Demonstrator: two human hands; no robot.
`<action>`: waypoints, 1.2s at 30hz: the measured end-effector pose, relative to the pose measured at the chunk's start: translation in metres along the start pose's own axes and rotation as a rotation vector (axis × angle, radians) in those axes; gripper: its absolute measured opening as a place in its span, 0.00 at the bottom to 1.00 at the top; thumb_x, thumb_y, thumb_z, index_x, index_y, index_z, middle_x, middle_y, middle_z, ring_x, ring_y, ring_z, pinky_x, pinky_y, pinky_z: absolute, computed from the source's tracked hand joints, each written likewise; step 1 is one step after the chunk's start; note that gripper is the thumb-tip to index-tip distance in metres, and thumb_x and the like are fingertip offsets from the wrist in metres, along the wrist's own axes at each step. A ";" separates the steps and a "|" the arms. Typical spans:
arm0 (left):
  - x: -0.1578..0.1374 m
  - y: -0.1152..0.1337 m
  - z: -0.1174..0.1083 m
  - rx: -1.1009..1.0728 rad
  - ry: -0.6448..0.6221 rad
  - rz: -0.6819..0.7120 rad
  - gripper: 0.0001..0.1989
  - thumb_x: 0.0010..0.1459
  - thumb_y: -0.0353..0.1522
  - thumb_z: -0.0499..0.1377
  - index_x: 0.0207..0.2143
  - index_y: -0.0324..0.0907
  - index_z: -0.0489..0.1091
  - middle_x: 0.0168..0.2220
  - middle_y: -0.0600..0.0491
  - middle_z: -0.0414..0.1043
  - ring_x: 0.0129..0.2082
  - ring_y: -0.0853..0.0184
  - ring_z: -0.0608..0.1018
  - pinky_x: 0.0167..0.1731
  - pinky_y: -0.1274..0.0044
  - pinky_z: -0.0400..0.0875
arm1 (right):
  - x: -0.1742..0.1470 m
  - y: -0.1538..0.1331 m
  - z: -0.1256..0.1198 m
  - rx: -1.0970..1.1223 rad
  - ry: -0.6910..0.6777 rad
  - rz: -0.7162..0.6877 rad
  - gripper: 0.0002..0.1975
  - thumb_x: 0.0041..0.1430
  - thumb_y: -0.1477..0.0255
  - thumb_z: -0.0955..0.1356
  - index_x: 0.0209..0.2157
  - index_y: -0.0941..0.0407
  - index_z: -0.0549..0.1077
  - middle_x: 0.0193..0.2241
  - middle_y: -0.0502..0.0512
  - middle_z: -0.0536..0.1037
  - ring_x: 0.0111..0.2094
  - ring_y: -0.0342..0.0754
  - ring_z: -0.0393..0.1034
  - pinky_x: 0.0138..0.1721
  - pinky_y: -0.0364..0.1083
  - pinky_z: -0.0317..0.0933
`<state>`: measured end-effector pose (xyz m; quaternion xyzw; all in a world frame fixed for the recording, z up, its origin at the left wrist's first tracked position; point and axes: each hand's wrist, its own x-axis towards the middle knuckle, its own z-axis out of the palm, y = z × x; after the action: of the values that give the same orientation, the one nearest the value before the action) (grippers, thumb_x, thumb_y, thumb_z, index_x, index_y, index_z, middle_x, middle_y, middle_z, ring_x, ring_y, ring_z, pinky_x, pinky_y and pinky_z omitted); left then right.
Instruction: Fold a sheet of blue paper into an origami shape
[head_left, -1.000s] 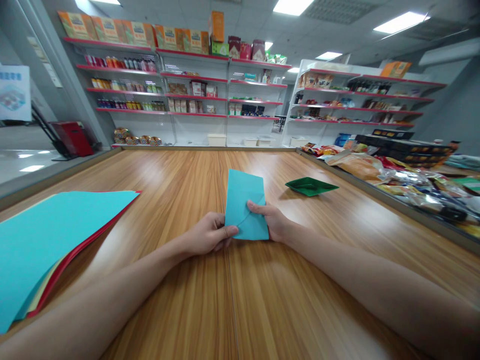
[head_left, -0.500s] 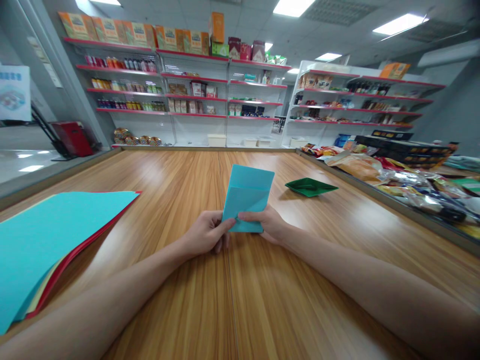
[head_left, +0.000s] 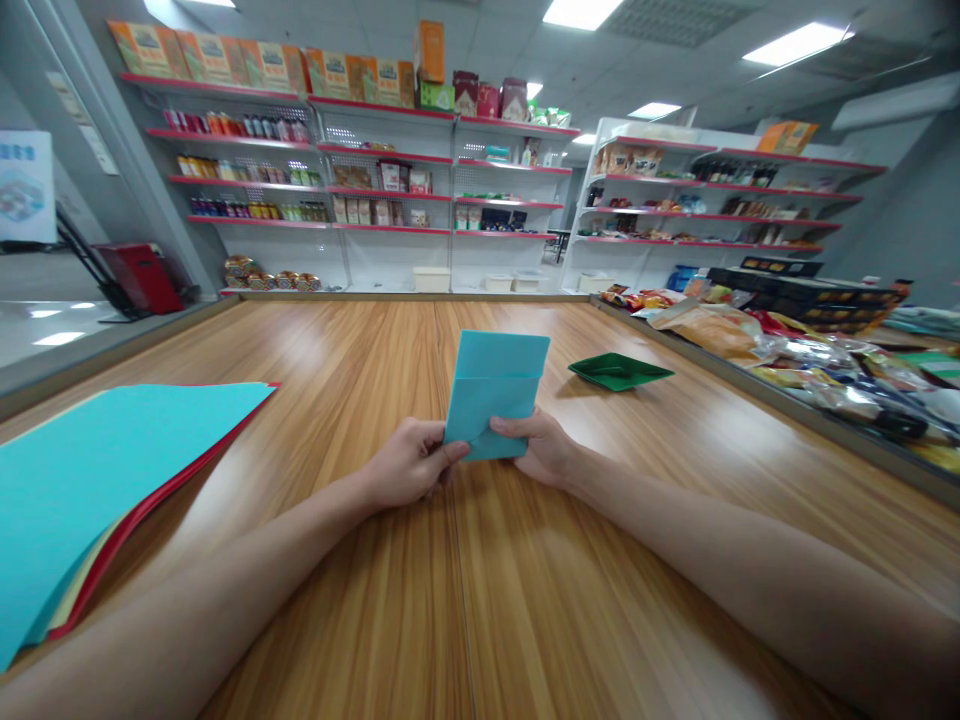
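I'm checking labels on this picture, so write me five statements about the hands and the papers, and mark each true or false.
1. The left hand and the right hand both hold the folded blue paper. True.
2. The green folded piece lies between the two hands. False: it lies on the table farther off, to the right of both hands.
3. The paper stack lies at the left side of the table. True.
4. The top sheet of the stack is red. False: it is light blue.
5. A line runs across the folded blue paper above the thumbs. True.
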<state>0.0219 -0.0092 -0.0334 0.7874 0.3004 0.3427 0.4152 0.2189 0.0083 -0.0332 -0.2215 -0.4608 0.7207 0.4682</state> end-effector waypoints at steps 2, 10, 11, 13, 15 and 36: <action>0.000 0.000 -0.002 0.061 0.002 0.038 0.20 0.62 0.40 0.52 0.20 0.37 0.64 0.15 0.56 0.65 0.11 0.76 0.66 0.13 0.85 0.58 | 0.000 -0.001 -0.001 0.008 -0.017 -0.001 0.25 0.40 0.72 0.76 0.44 0.57 0.74 0.38 0.57 0.80 0.38 0.52 0.74 0.45 0.52 0.67; -0.002 -0.006 -0.009 0.140 -0.045 0.094 0.20 0.63 0.38 0.51 0.20 0.37 0.64 0.15 0.56 0.65 0.13 0.76 0.67 0.15 0.85 0.59 | -0.001 -0.004 -0.002 0.009 -0.106 0.034 0.27 0.41 0.68 0.76 0.46 0.58 0.73 0.41 0.59 0.79 0.45 0.55 0.72 0.50 0.55 0.64; -0.002 -0.007 -0.010 0.143 -0.049 0.097 0.20 0.63 0.38 0.51 0.20 0.37 0.63 0.14 0.56 0.64 0.13 0.76 0.67 0.15 0.85 0.59 | -0.001 -0.005 -0.002 0.013 -0.113 0.035 0.26 0.41 0.68 0.76 0.45 0.58 0.73 0.41 0.59 0.78 0.46 0.56 0.71 0.50 0.56 0.63; -0.002 -0.007 -0.012 0.149 -0.059 0.106 0.20 0.63 0.37 0.51 0.19 0.37 0.63 0.14 0.56 0.64 0.13 0.76 0.66 0.15 0.85 0.58 | -0.002 -0.006 -0.002 0.018 -0.126 0.041 0.24 0.41 0.67 0.76 0.43 0.59 0.74 0.42 0.61 0.78 0.49 0.57 0.69 0.52 0.57 0.61; -0.003 -0.008 -0.014 0.154 -0.071 0.116 0.20 0.62 0.37 0.51 0.19 0.37 0.63 0.14 0.56 0.64 0.13 0.77 0.66 0.15 0.85 0.58 | -0.002 -0.008 -0.002 0.016 -0.137 0.047 0.23 0.41 0.66 0.76 0.41 0.59 0.75 0.43 0.61 0.78 0.50 0.58 0.68 0.53 0.59 0.60; -0.002 -0.016 -0.029 0.158 -0.148 0.104 0.22 0.62 0.41 0.51 0.19 0.38 0.63 0.15 0.56 0.62 0.15 0.75 0.64 0.17 0.84 0.57 | -0.003 -0.012 -0.023 0.040 -0.242 0.233 0.23 0.47 0.55 0.69 0.41 0.56 0.73 0.43 0.59 0.77 0.51 0.56 0.67 0.54 0.56 0.56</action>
<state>-0.0057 0.0098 -0.0358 0.8552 0.2537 0.2802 0.3546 0.2438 0.0177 -0.0341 -0.1757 -0.4707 0.8006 0.3266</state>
